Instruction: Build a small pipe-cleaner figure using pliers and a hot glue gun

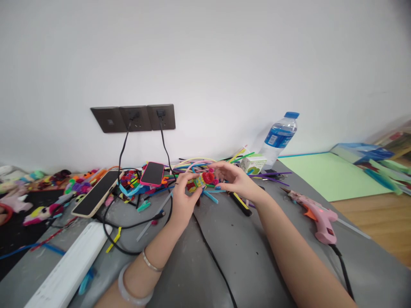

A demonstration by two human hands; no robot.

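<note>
My left hand (pixel 182 194) is closed on a small pipe-cleaner figure (pixel 199 181), fuzzy, with yellow-green bands and a red and magenta end. Thumb and fingers pinch its yellow-green part. At the red end, my right hand (pixel 236 179) is curved with thumb and forefinger apart; whether they touch the figure is unclear. Behind both hands lies a bundle of long coloured pipe cleaners (pixel 192 164). A yellow and black tool (pixel 241 203) rests below the right hand, partly hidden by it.
A pink glue gun (pixel 316 216) with a cord lies at right. Near the wall are a water bottle (pixel 278 139) and a small box (pixel 253 163). Phones (pixel 96 194), a white power strip (pixel 72 265), black cables and finished fuzzy pieces crowd the left. Green paper (pixel 324 175) lies beyond the table.
</note>
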